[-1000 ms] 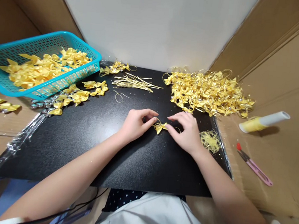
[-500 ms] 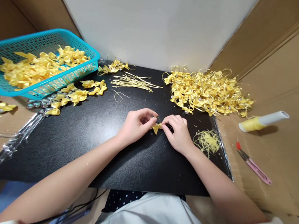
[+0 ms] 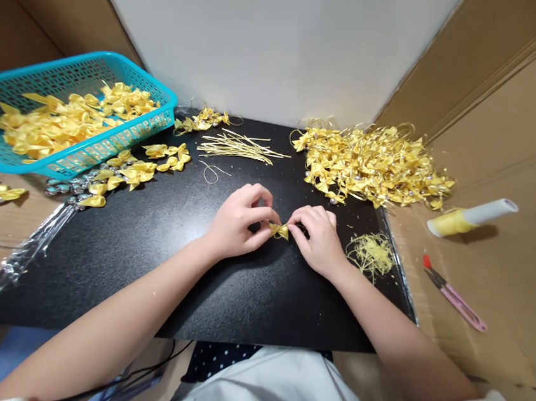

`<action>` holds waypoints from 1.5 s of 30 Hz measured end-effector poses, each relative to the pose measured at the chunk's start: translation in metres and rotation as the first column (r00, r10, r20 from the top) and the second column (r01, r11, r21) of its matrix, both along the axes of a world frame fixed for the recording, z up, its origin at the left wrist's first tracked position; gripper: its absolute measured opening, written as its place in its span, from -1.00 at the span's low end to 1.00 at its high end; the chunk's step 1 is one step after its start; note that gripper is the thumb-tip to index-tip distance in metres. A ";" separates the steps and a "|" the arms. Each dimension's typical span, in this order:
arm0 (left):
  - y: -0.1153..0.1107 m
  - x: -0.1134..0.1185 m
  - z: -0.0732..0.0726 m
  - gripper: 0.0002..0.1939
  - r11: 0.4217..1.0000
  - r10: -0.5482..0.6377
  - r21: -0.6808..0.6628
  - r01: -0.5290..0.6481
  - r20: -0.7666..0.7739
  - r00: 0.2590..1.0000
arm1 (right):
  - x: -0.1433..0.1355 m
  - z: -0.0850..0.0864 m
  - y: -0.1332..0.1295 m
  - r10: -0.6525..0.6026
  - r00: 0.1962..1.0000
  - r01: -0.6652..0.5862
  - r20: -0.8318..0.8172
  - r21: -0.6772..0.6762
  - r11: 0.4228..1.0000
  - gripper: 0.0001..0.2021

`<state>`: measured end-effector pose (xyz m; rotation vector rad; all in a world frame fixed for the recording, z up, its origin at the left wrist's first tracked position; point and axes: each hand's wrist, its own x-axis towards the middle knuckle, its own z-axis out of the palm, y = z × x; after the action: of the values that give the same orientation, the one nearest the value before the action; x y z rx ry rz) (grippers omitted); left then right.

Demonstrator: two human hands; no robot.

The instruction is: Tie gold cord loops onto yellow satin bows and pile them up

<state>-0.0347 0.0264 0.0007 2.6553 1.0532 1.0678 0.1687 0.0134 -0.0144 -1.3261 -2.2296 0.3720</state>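
Note:
A small yellow ribbon bow (image 3: pixel 280 231) is held low over the black table between my two hands. My left hand (image 3: pixel 243 222) pinches its left side between thumb and forefinger, the other fingers curled. From the right, the thumb and forefinger of my right hand (image 3: pixel 316 236) are closed at the bow's edge, where a thin gold cord seems to run; the fingertips partly cover it. Ahead of my hands lie a bundle of cut gold cords (image 3: pixel 242 147) and one loose looped cord (image 3: pixel 213 172).
A turquoise basket (image 3: pixel 112 136) of yellow bows stands at the left, with bows and silvery bells (image 3: pixel 80 186) beside it. At the back right is a heap of corded bows (image 3: pixel 372 163). Cord scraps (image 3: pixel 371 255), a ribbon-wrapped tube (image 3: pixel 472 217) and pink-handled snips (image 3: pixel 458 300) lie rightward.
My left hand has shifted slightly left and its fingers have re-formed around the bow's left side. The gold loop that stood above the bow is no longer visible. My right hand stays nearly still.

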 end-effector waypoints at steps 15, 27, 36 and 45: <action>0.000 -0.001 -0.005 -0.83 0.999 0.045 0.034 -0.039 -0.193 0.980 | -0.006 0.003 -0.008 0.034 0.999 -0.033 -0.019 0.052 0.998 -0.86; 0.005 -0.009 0.003 -0.89 0.990 0.072 0.130 -0.046 -0.207 0.976 | -0.006 0.002 -0.007 -0.003 0.997 0.005 -0.074 0.037 0.999 -0.85; -0.001 -0.001 -0.005 -0.79 0.985 0.137 -0.070 -0.155 -0.216 0.967 | -0.008 0.000 -0.005 -0.005 0.994 0.009 -0.106 0.040 0.999 -0.87; 0.001 0.000 -0.014 -0.80 0.975 0.203 -0.055 -0.217 -0.192 0.960 | -0.008 0.000 -0.005 -0.009 0.993 0.016 -0.117 0.059 0.998 -0.87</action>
<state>-0.0345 0.0278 -0.0136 2.6692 1.4096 0.8036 0.1604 0.0085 -0.0144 -1.2545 -2.1187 0.3649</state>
